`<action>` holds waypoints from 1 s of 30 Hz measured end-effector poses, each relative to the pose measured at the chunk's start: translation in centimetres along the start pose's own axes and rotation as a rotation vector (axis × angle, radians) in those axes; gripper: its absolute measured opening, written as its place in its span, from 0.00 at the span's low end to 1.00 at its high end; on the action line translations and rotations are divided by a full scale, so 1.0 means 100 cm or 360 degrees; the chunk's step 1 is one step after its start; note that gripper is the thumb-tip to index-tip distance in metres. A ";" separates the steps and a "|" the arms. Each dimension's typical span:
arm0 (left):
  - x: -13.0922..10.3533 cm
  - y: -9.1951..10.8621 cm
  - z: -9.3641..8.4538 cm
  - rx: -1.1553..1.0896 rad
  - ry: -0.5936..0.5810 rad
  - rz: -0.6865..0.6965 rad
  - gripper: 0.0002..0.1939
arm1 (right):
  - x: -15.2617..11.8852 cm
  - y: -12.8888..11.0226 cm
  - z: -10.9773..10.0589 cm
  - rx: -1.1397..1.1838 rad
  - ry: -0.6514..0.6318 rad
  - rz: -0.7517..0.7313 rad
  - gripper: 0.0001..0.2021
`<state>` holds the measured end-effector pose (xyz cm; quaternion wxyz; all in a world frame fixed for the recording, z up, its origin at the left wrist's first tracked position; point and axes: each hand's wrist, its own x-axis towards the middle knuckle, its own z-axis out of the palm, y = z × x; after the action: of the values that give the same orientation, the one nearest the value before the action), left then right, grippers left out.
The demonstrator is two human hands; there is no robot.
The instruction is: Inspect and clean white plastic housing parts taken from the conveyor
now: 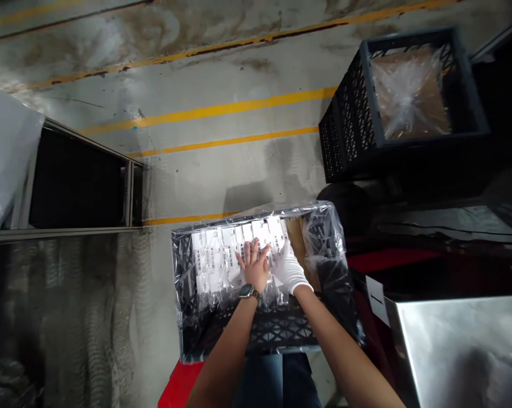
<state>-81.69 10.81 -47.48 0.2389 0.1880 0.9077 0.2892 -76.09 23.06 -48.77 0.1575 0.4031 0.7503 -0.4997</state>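
Observation:
A black lattice crate (268, 334) lined with clear plastic stands in front of me. Rows of white parts (213, 258) with small dark slots fill its left and middle. My left hand (256, 269), bare and with a watch at the wrist, lies on these parts with its fingers spread. Beside it my right hand (289, 269), in a white glove, rests on the right end of the rows; its thumb points up and the other fingers are hard to make out. A brown cardboard piece (297, 241) shows right of the parts.
Stacked dark crates (430, 141) at the upper right hold a plastic-wrapped brown item. A metal-framed cart (73, 231) is at the left. At the lower right stands a shiny metal surface (464, 328) with a label. Yellow lines cross the grey floor (222, 164).

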 end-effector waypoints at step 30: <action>-0.174 0.219 -0.049 -0.1370 -0.1199 -0.0013 0.26 | -0.428 0.018 -0.217 -0.0037 0.1837 -0.0199 0.17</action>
<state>-65.71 16.96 -24.81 0.6020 0.1604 0.5611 0.5451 -44.38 23.24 -12.79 -0.3024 0.5635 0.7425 -0.1992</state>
